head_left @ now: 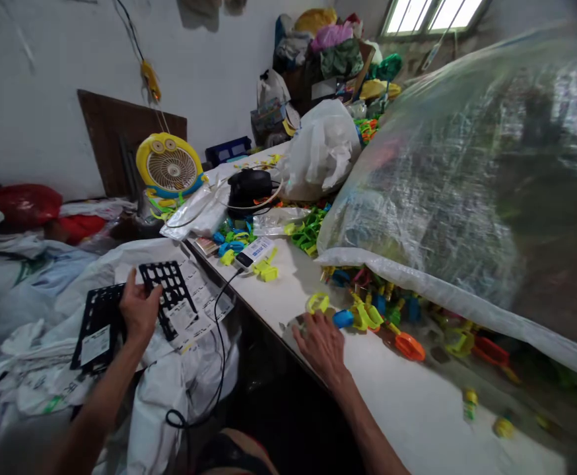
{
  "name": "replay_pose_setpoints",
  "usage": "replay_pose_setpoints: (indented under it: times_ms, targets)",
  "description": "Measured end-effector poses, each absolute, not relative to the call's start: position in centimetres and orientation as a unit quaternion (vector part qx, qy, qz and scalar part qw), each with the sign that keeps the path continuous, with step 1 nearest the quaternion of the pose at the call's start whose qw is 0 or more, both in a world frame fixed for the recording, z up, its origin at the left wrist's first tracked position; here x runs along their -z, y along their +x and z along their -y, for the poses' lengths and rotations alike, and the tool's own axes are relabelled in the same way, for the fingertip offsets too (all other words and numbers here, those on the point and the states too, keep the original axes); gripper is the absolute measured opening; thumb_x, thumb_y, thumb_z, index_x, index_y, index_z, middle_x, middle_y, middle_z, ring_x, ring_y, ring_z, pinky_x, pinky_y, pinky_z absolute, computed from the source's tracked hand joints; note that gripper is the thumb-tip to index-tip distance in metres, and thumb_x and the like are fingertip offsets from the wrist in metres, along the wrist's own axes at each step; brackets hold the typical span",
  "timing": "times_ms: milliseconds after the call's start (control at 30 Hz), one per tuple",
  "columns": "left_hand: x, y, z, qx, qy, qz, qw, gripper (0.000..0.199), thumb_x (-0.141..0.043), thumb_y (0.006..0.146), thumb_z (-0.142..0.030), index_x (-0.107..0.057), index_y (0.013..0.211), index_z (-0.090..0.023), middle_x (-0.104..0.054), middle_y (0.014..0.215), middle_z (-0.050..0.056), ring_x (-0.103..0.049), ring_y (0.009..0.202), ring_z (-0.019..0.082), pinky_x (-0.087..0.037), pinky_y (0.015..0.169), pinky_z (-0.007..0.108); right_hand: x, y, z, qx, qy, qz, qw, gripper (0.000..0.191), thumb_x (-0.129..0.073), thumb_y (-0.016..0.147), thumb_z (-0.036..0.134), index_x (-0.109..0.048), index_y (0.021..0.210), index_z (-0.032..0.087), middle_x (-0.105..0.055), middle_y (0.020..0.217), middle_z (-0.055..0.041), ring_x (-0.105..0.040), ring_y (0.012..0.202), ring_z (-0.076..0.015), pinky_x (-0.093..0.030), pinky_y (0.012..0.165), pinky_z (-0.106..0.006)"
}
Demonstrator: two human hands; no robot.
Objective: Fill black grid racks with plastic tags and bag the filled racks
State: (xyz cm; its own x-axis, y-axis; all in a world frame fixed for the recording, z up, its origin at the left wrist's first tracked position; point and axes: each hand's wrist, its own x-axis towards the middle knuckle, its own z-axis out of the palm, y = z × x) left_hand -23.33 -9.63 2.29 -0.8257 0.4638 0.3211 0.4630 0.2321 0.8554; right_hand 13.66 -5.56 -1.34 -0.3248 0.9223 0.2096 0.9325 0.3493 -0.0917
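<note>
My left hand [140, 309] is closed at the left edge of a black perforated card [168, 280] with a white label [182, 318]. Another black card [95, 330], also labelled, lies left of that hand on white sacking. Printed white label sheets [202, 290] spread beneath the held card. On the white table my right hand [322, 346] rests palm down, fingers apart and slightly bent. Just beyond its fingertips is a yellow-green plastic ring [317, 303]; whether they touch it I cannot tell. A blue plastic piece [342, 319] and yellow pieces [366, 315] lie to its right.
A big clear plastic bag [447, 165] bulges over the table's right, with colourful plastic parts spilling beneath. A power bank [255, 253] with a black cable [222, 330] sits near the table edge. Behind are a yellow fan [172, 168] and a white bag [318, 155].
</note>
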Motion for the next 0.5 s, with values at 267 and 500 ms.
replay_pose_setpoints:
  times_ms: [267, 500]
  targets:
    - [-5.1, -8.1, 7.2, -0.391, 0.807, -0.407, -0.175, 0.03, -0.05, 0.086, -0.008, -0.062, 0.111, -0.019, -0.062, 0.079, 0.003, -0.06, 0.072, 0.013, -0.048, 0.068, 0.024, 3.1, 23.6, 10.6, 0.106, -0.637, 0.757, 0.098, 0.021, -0.048, 0.087, 0.011, -0.067, 0.089, 0.02, -0.067, 0.082, -0.0059, -0.052, 0.075, -0.0194, -0.033, 0.068, -0.03]
    - [-5.6, -2.1, 8.7, -0.375, 0.892, -0.23, -0.108, 0.039, -0.049, 0.085, -0.002, -0.057, 0.121, -0.016, -0.06, 0.08, 0.004, -0.059, 0.076, 0.013, -0.048, 0.071, 0.025, 0.6, 20.7, 7.4, -0.102, -0.676, 0.72, 0.12, 0.022, -0.047, 0.086, 0.015, -0.065, 0.096, 0.021, -0.069, 0.097, -0.0045, -0.06, 0.082, -0.018, -0.033, 0.062, -0.027]
